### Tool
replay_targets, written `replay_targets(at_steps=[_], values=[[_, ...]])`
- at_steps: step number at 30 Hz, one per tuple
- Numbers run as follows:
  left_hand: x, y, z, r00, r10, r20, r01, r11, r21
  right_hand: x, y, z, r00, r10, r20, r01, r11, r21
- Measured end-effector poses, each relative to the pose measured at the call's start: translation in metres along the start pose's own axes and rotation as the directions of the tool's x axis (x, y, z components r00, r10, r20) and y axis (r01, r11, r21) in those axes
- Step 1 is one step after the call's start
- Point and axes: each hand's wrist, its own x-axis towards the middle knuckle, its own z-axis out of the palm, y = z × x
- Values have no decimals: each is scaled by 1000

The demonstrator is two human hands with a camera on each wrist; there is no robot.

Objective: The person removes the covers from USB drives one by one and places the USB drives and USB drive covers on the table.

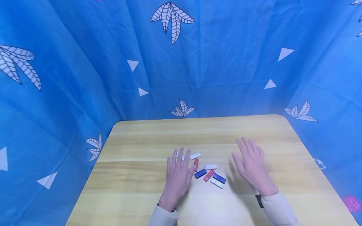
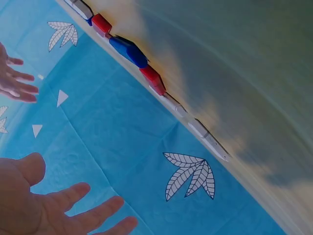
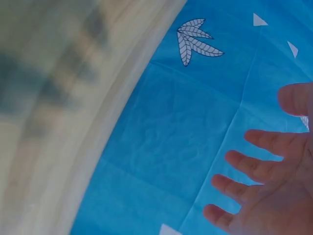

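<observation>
Eight small, oblong, plastic-looking sticks lie loose in a cluster around the middle of the pale wood-grain surface [image 1: 135, 147], well in from its left, right and far edges: four white, two red, two dark blue. The left hand [image 1: 178, 179], its fingers spread and gripping nothing, hangs over the cluster's left end, partly hiding a white oblong stick [image 1: 178, 155]; its thumb overlaps the edge of a red oblong stick [image 1: 196, 163] in the head view. The wrist view suggests it is raised clear. If it dropped without care, the thumb could nudge that red stick out of place.

The right hand [image 1: 252, 164], its thumb apart and its fingers extended and empty, hovers between the cluster and the right edge. A dark blue oblong stick [image 1: 219, 178] lies against a white oblong stick [image 1: 217, 183], nearest this hand; pinching one would probably drag its neighbour. The smooth-looking casings might also slip from a loose pinch. Both hands sweeping inward at once could scatter the sticks or bump fingers.
</observation>
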Motion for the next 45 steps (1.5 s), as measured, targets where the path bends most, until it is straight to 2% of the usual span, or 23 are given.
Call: replay_targets(at_steps=[4, 9, 15, 20, 24, 30, 35, 37, 41, 45], values=[[-1, -1, -3, 1000, -6, -15, 6, 1000, -3, 17, -3, 4, 999, -38, 31, 39, 999, -23], [-3, -3, -4, 1000, -15, -13, 15, 1000, 4, 41, -10, 12, 993, -76, 85, 75, 997, 12], [-6, -5, -6, 999, -29, -25, 28, 999, -23, 63, -16, 30, 980, -102, 173, 105, 994, -7], [-7, -6, -6, 998, -26, -50, 25, 1000, -18, 77, -22, 45, 967, -144, 211, 151, 988, -21], [-7, -10, -7, 998, -29, -57, 28, 1000, -11, 81, -28, 58, 955, -178, 236, 187, 982, -12], [-7, -14, -8, 997, -35, -70, 34, 999, -12, 84, -33, 80, 928, -259, 269, 269, 963, -3], [-9, -18, -7, 994, -31, -102, 30, 1000, -8, 84, -36, 99, 894, -346, 284, 347, 937, 47], [-10, -20, -6, 993, -28, -119, 28, 1000, -5, 82, -37, 106, 881, -358, 310, 357, 932, 62], [-11, -22, -3, 991, -39, -129, 38, 999, -8, 78, -39, 116, 860, -327, 392, 315, 944, 96], [-11, -22, -2, 989, -47, -141, 46, 999, -13, 75, -41, 119, 845, -319, 430, 286, 948, 142]])
